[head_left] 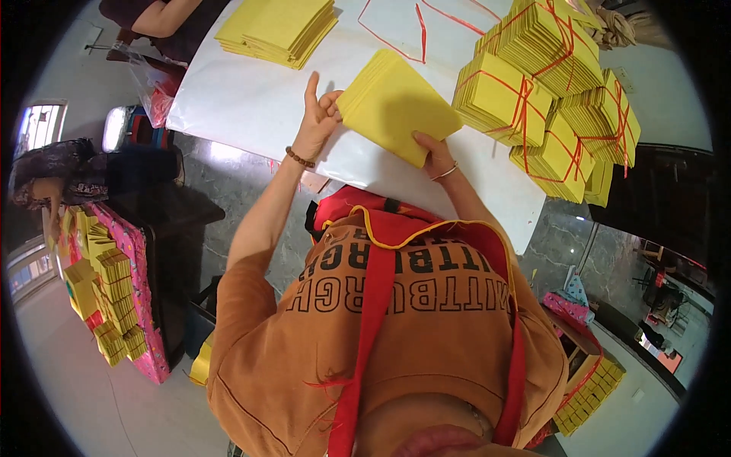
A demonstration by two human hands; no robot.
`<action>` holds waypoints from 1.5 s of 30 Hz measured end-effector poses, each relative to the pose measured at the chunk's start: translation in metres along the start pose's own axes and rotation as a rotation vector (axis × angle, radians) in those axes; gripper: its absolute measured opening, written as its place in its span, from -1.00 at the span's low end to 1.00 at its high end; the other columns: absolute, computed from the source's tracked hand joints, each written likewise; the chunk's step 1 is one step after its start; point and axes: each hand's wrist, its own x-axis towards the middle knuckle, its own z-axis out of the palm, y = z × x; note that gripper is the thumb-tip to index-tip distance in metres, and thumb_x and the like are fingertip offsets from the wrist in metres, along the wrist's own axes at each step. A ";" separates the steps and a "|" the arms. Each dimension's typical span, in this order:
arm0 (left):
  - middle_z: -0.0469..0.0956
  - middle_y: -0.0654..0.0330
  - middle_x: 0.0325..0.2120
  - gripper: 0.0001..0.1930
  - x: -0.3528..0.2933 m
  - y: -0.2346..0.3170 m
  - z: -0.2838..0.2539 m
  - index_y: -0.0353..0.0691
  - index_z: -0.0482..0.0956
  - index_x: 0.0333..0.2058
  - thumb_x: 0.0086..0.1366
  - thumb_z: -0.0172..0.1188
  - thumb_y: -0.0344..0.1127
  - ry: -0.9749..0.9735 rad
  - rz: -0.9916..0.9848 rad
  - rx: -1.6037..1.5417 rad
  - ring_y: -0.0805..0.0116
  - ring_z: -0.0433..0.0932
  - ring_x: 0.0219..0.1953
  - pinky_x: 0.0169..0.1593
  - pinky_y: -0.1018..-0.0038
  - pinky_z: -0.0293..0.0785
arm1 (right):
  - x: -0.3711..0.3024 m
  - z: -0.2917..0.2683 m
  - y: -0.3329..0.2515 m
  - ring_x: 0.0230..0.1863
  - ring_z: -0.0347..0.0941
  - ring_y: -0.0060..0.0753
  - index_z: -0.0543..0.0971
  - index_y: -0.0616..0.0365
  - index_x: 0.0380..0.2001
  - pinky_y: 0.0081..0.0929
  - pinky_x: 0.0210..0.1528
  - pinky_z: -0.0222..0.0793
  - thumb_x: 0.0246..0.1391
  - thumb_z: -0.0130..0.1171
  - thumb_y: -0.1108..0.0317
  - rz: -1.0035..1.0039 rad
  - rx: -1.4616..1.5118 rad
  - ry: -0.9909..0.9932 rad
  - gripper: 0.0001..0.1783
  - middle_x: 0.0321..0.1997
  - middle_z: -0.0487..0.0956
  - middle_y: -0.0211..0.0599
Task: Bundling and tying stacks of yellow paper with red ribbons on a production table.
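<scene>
One yellow sheaf [400, 107]: is tilting between the two hands over the near part of the white counter [228, 99], its layered edges fanning out along the left side; whether it is touching the surface, I cannot tell.
Left hand [317, 122]: is meeting the sheaf's left edge, the index finger pointing away from it, the other fingers curling close against the paper; whether they are pinching it, I cannot tell.
Right hand [437, 157]: is gripping the sheaf at its lower right edge, the thumb pressing on the upper face, the other fingers hiding underneath.
Wrists: a beaded bracelet [300, 158] is circling the left, a pale bangle [445, 173] the right.
Loose yellow stack [274, 30]: is lying untied on the counter, beyond the left hand.
Tied bundles [495, 99]: are crowding the counter's right side, some resting on others, red string crossing them.
Loose red strips [422, 34]: are lying between stack and bundles.
Clothing: a red apron [373, 282] is covering part of a brown top [304, 365].
Co-worker's arm [164, 17]: is bending beside the counter, upper left.
Pink-covered counter [145, 305]: is bearing more yellow bundles [114, 274], far left.
</scene>
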 end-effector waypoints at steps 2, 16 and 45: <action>0.21 0.12 0.03 -0.04 -0.005 -0.013 0.012 0.00 -0.38 0.22 0.01 0.15 -0.47 0.061 0.033 -0.126 0.31 0.26 0.05 0.07 0.36 0.21 | 0.003 0.011 0.012 -0.04 0.36 -0.40 0.27 0.12 0.02 -0.41 -0.02 0.35 -0.08 0.14 0.40 0.067 0.262 0.060 -0.47 -0.04 0.39 -0.35; 0.21 0.03 -0.03 0.00 -0.006 0.028 0.051 -0.27 -0.14 0.11 -0.23 0.42 -0.40 0.094 0.101 0.490 0.25 0.23 0.06 0.10 0.33 0.24 | 0.013 0.020 -0.052 0.29 -0.15 -0.38 -0.23 -0.01 0.22 -0.38 0.25 -0.16 -0.46 0.41 0.23 -0.290 -0.372 -0.302 0.24 0.29 -0.05 -0.28; 0.12 -0.05 0.03 0.37 0.003 -0.016 0.022 -0.31 -0.25 0.16 -0.61 0.50 0.00 -0.194 -0.114 1.149 0.00 0.21 0.04 0.08 0.21 0.13 | 0.034 -0.010 0.003 0.14 0.06 -0.36 -0.08 0.18 0.07 -0.39 0.19 -0.02 -0.65 0.55 0.20 -0.156 -0.805 -0.146 0.24 0.10 0.16 -0.22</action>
